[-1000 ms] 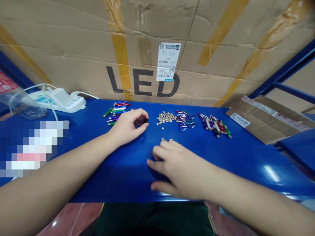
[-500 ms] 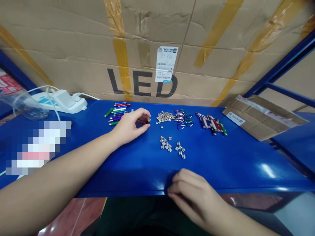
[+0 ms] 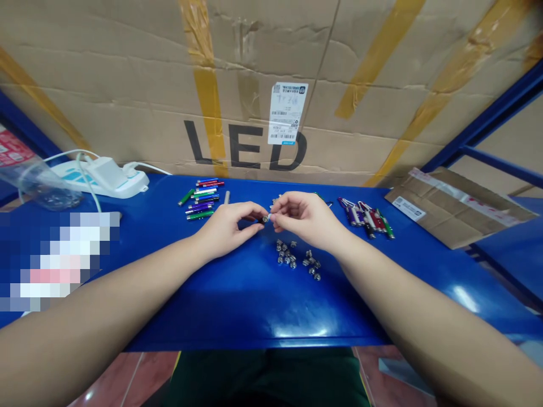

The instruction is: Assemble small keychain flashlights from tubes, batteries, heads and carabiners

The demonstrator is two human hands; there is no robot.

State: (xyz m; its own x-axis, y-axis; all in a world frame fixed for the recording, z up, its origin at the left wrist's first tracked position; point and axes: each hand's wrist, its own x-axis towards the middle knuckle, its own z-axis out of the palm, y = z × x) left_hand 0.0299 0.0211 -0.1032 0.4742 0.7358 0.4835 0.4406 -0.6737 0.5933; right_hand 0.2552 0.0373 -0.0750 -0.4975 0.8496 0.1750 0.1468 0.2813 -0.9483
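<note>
My left hand [image 3: 227, 226] and my right hand [image 3: 307, 217] meet at the middle of the blue table [image 3: 254, 316]. The left fingers pinch a small dark flashlight tube [image 3: 257, 220] with a silver end. The right fingertips pinch a tiny silver piece [image 3: 268, 218] at that end, too small to name exactly. Just below my hands lie two loose groups of silver button cells [image 3: 297, 259]. The pile of cells and coloured carabiner clips behind my right hand are mostly hidden.
Coloured metal tubes [image 3: 200, 198] lie to the left, and assembled keychain flashlights [image 3: 365, 219] to the right. A power strip [image 3: 99, 178], a plastic bag [image 3: 42, 189], a flattened cardboard sheet [image 3: 458, 206] and a large taped carton [image 3: 246, 85] border the table.
My right hand has moved from the table's front edge up to my left hand and pinches a small silver piece. My left hand has shifted slightly right, still holding the tube.
</note>
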